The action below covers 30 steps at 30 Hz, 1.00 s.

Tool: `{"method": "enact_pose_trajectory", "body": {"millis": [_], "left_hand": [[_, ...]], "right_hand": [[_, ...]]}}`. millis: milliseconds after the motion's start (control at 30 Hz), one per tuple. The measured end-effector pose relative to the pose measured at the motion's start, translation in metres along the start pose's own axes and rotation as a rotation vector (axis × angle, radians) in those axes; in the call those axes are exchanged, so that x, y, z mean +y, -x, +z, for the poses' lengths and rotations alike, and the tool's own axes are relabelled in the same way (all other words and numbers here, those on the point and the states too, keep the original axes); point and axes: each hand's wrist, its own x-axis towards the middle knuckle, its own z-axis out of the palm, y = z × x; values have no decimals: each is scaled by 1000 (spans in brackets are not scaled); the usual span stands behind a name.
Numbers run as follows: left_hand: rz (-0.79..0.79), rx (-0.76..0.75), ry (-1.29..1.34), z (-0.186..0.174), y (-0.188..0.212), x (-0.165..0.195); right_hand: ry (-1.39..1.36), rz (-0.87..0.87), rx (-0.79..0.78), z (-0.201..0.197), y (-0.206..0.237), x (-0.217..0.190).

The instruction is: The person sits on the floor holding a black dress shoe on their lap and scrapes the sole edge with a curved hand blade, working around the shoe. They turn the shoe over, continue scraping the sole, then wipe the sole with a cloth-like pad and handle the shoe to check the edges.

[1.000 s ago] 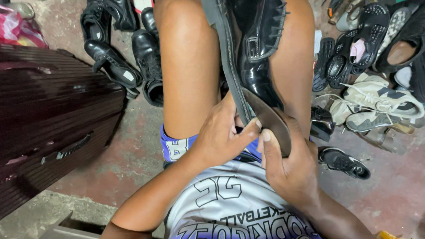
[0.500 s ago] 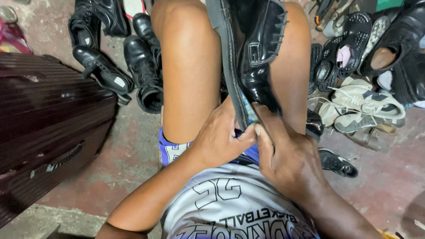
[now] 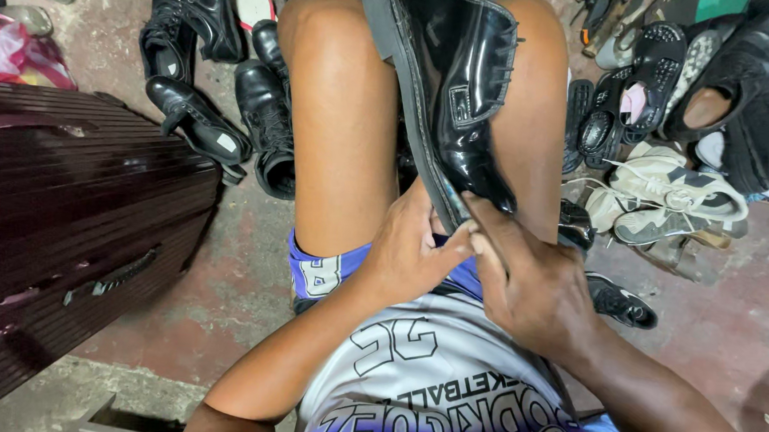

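Observation:
A shiny black leather shoe [image 3: 463,96] lies on its side between my bare knees, sole facing left, toe end toward my lap. My left hand [image 3: 409,253] pinches the toe edge of the sole from the left. My right hand [image 3: 523,278] grips the toe from the right, fingers pressed on the upper by the sole seam. The fingertips of both hands meet at the shoe's tip, above my blue shorts and white printed jersey.
A dark maroon ribbed suitcase [image 3: 55,223] stands at the left. Several black leather shoes [image 3: 204,116] lie on the concrete floor beside my left knee. A heap of sandals, sneakers [image 3: 670,198] and dark shoes fills the right. A pink bag [image 3: 3,46] sits at top left.
The sole flap that was pulled away from the toe is now pressed against the upper. My hands have closed together at the shoe's tip, and the shoe sits more upright.

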Motion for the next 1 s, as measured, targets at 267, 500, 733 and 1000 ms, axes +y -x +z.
{"method": "enact_pose_trajectory", "body": {"millis": [267, 500, 733, 1000], "left_hand": [[-96, -54, -68, -2, -4, 8], [101, -73, -147, -20, -24, 5], [-50, -55, -79, -25, -24, 12], [-133, -168, 112, -35, -13, 2]], "right_hand": [[-319, 524, -47, -6, -2, -15], [-31, 406, -52, -1, -29, -16], [235, 92, -108, -1, -33, -17], [2, 252, -79, -1, -6, -5]]}}
